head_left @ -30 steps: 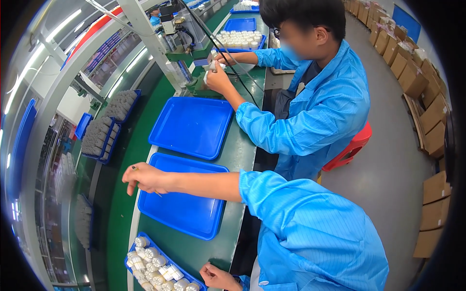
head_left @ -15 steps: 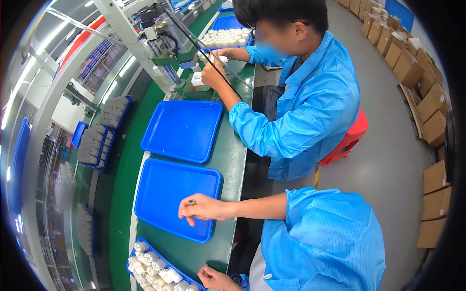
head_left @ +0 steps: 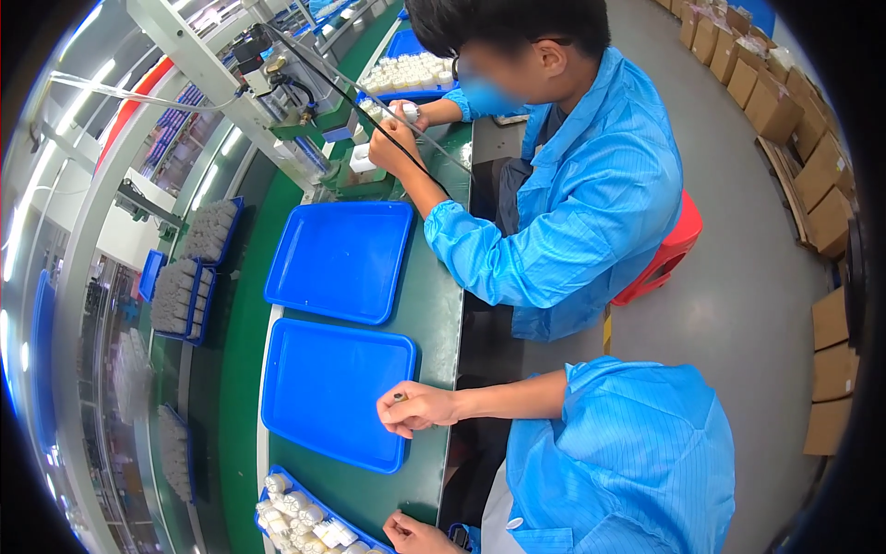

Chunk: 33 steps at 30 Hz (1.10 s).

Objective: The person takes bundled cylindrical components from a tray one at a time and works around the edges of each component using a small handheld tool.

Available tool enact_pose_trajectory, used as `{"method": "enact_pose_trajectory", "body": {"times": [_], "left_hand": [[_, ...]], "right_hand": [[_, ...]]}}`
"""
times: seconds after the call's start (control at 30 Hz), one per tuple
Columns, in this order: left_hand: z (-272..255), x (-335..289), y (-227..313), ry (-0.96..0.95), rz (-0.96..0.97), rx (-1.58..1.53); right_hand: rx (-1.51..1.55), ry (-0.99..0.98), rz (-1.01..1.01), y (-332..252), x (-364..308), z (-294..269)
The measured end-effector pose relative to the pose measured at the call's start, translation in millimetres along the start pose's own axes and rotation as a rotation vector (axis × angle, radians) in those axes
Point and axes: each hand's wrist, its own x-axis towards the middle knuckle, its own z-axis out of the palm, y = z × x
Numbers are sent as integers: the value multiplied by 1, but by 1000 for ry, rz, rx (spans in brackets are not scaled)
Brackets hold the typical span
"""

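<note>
Beneath both hands stretches a long green table (head_left: 434, 332). The right hand (head_left: 415, 407) is curled, fingers pressed together around what looks like one slim dark-tipped rod (head_left: 400, 397), only its end showing; it is probably light and stiff, best held along its shaft. The left hand (head_left: 417, 534) is loosely bent, and I cannot tell whether it pinches anything. Just left of it, one blue parts tray (head_left: 343, 514) holds white cylindrical parts (head_left: 295, 503), over a dozen but overlapping too much to count; they seem light, rigid and smooth, to be taken by the sides. Under and left of the right hand lies one shallow blue tray (head_left: 337, 397), with a second blue tray (head_left: 341, 263) beyond. Farther past the right hand, one co-worker (head_left: 572, 222) works beside one bench machine (head_left: 328, 120).
</note>
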Motion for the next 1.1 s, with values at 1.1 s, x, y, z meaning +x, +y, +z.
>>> {"method": "enact_pose_trajectory", "body": {"times": [1.1], "left_hand": [[21, 66, 42, -126, 226, -528]], "right_hand": [[-147, -420, 211, -6, -14, -28]]}}
